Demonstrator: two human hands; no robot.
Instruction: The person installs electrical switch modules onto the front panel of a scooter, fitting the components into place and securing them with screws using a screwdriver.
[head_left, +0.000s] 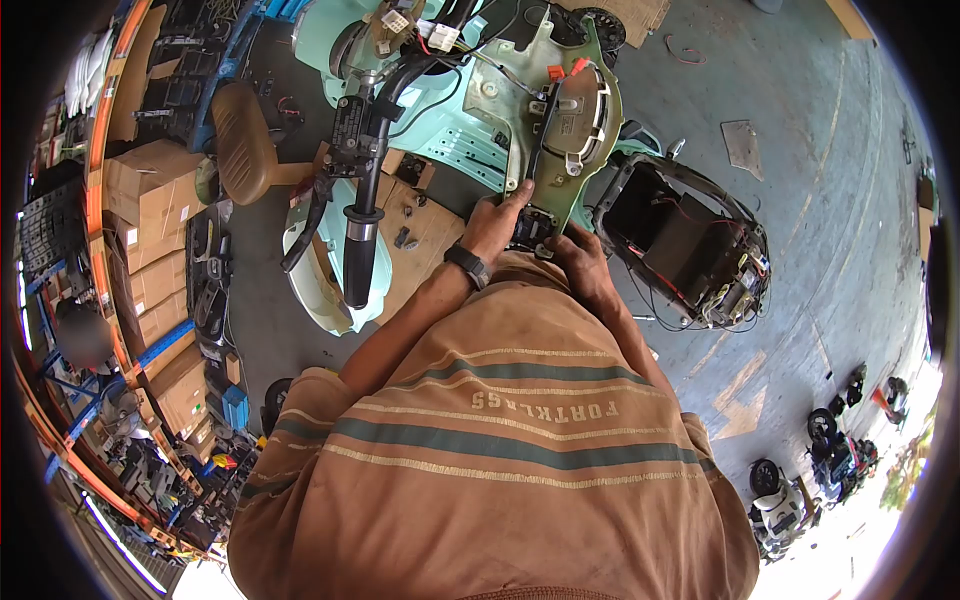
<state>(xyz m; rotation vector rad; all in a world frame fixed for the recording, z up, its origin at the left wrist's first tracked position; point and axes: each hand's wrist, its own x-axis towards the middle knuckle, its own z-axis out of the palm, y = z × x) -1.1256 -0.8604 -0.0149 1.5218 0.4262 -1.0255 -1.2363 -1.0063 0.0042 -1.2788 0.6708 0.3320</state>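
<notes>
Close to my body, a pale-green scooter panel point(583, 150) is held with its inner side facing up. A rounded instrument-like unit point(578, 120) and red connectors point(568, 69) are fitted on it. My left hand point(492, 228), with a black watch at the wrist, is closed around its near left edge, thumb lying along a black strip. My right hand point(580, 262) grips the near right edge, fingers partly hidden beneath. Between the hands sits a small black part point(535, 228). Left of them stands a scooter handlebar point(362, 230) with a black grip and loose wiring.
A mint-green scooter body point(455, 130) lies beyond the handlebar. To the right, a black open scooter housing point(685, 235) with trailing wires rests on the floor. Cardboard boxes point(155, 195) fill shelving on the left, near a brown seat point(243, 143). Scooters point(785, 510) stand at lower right.
</notes>
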